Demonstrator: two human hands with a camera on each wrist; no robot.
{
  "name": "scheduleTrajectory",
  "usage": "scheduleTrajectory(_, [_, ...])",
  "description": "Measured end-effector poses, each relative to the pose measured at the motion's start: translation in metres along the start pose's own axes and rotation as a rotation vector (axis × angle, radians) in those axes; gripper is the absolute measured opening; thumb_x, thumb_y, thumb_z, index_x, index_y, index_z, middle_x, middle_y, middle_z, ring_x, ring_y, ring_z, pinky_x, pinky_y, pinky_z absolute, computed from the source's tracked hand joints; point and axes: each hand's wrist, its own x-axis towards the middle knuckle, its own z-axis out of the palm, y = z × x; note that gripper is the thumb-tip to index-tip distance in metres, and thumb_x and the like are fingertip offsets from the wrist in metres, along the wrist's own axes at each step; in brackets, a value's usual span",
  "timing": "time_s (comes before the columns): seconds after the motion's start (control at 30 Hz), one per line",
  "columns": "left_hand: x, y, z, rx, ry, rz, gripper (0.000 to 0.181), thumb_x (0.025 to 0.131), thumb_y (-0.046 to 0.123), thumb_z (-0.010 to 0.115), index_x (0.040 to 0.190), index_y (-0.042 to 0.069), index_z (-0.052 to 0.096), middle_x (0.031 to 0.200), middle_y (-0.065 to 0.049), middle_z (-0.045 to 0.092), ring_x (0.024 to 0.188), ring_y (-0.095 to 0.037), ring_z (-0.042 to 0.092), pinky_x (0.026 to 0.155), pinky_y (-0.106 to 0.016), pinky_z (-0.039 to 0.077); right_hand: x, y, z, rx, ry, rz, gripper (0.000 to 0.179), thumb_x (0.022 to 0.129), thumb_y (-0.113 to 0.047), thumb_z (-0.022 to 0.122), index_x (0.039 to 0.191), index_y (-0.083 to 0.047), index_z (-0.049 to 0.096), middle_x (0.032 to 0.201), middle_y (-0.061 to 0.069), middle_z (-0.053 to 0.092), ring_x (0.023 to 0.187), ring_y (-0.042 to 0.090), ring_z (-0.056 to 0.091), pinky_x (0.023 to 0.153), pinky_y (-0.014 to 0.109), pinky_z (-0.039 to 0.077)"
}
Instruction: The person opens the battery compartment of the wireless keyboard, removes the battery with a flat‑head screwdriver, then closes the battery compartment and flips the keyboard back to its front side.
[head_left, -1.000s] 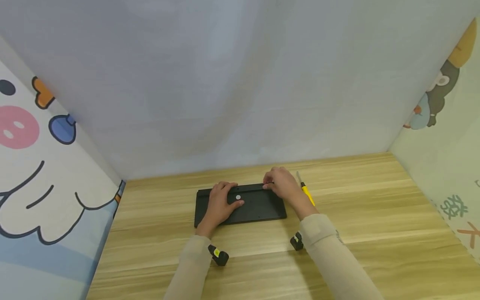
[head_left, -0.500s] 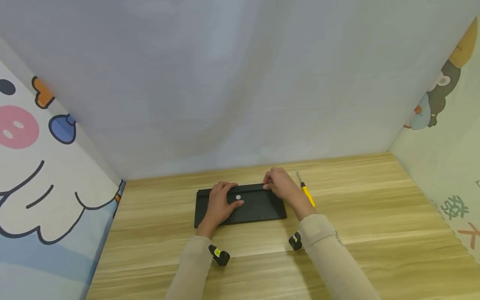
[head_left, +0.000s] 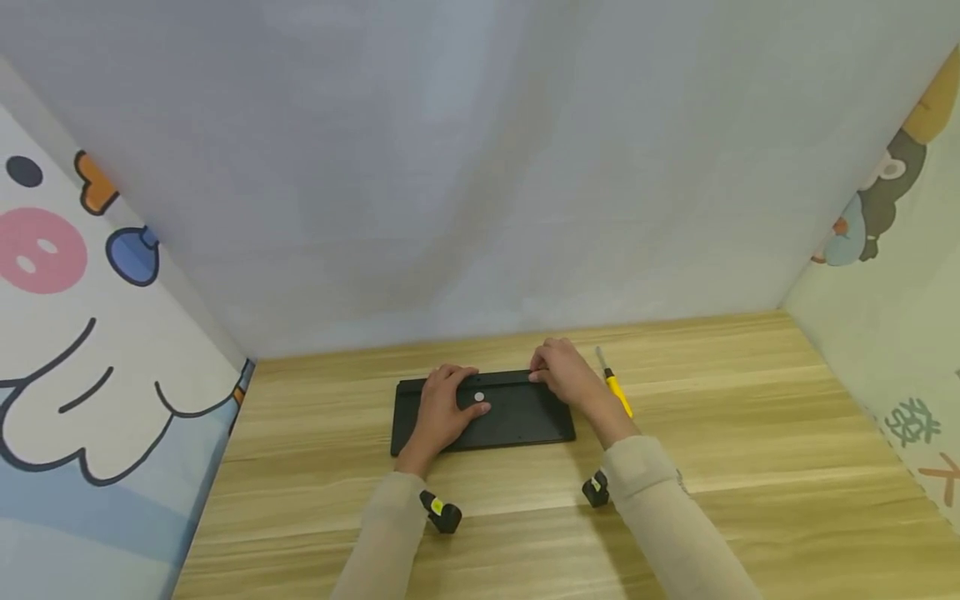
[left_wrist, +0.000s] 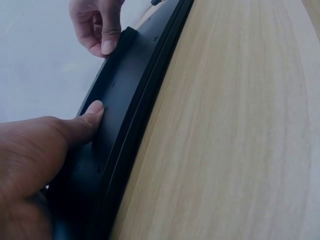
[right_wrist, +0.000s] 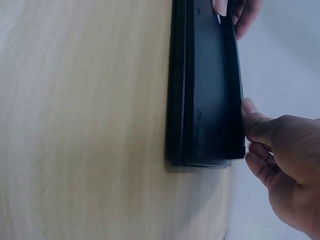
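Note:
A black keyboard (head_left: 517,417) lies underside up on the table, with a small white round spot on its back and a raised strip along its far edge. My left hand (head_left: 441,408) holds its left part, the thumb on the back and the fingers over the far edge. My right hand (head_left: 566,371) pinches the far edge near the right end, between thumb and bent fingers. In the right wrist view, the right hand (right_wrist: 295,160) is at the end of the raised strip (right_wrist: 237,100). Small screw holes show in the left wrist view; the keys are hidden underneath.
A screwdriver (head_left: 618,396) with a yellow and black handle lies right of the keyboard. The wood-grain table (head_left: 300,500) ends at a pale back wall (head_left: 480,250). Printed side walls stand left and right. Black wrist cameras hang below both sleeves.
The head view has shifted slightly. Both hands keep their places on the keyboard, with no clear movement of it.

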Motion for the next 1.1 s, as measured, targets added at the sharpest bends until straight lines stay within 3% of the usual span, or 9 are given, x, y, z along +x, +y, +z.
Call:
scheduleTrajectory(0.17, [-0.001,0.001,-0.003,-0.002,0.014,-0.008,0.057,0.084,0.027,0.085,0.135,0.009,0.064,0.130,-0.016,0.062,0.129,-0.037,0.055,0.125,-0.060,0.030,-0.001,-0.001,0.002,0.023,0.031,-0.032,0.009,0.094,-0.015,0.073,0.094,-0.006,0.072,0.092,0.009,0.066,0.088,0.025,0.056,0.084,0.041,0.052])
scheduleTrajectory(0.37, [0.002,0.003,-0.003,0.001,0.005,-0.006,0.057,0.086,0.028,0.084,0.136,0.009,0.064,0.131,-0.016,0.062,0.130,-0.037,0.054,0.125,-0.059,0.031,-0.006,-0.001,0.000,0.093,0.059,-0.008,0.007,0.093,-0.012,0.074,0.091,-0.008,0.069,0.091,0.007,0.064,0.089,0.024,0.053,0.081,0.038,0.050])
scheduleTrajectory(0.63, [0.001,0.003,-0.001,-0.019,-0.012,-0.016,0.057,0.086,0.027,0.083,0.136,0.010,0.063,0.130,-0.016,0.061,0.131,-0.037,0.054,0.128,-0.059,0.026,-0.008,0.002,0.000,0.072,0.042,0.014,0.006,0.099,-0.015,0.067,0.094,-0.012,0.067,0.095,0.005,0.065,0.093,0.022,0.054,0.084,0.037,0.051])
scheduleTrajectory(0.87, [0.002,0.002,0.001,-0.014,-0.022,-0.028,0.058,0.086,0.029,0.083,0.138,0.012,0.062,0.133,-0.015,0.060,0.134,-0.036,0.052,0.130,-0.057,0.023,-0.010,0.006,0.000,0.088,0.060,-0.026,0.008,0.100,-0.011,0.064,0.104,-0.005,0.068,0.098,0.009,0.068,0.095,0.025,0.058,0.085,0.040,0.052])
scheduleTrajectory(1.1, [0.001,0.002,0.000,-0.012,-0.034,-0.033,0.059,0.086,0.030,0.082,0.138,0.012,0.062,0.134,-0.014,0.060,0.135,-0.035,0.051,0.131,-0.055,0.022,-0.013,0.007,-0.003,0.085,0.093,-0.055,0.005,0.097,-0.008,0.068,0.098,-0.006,0.072,0.092,0.008,0.067,0.093,0.025,0.058,0.084,0.041,0.052])
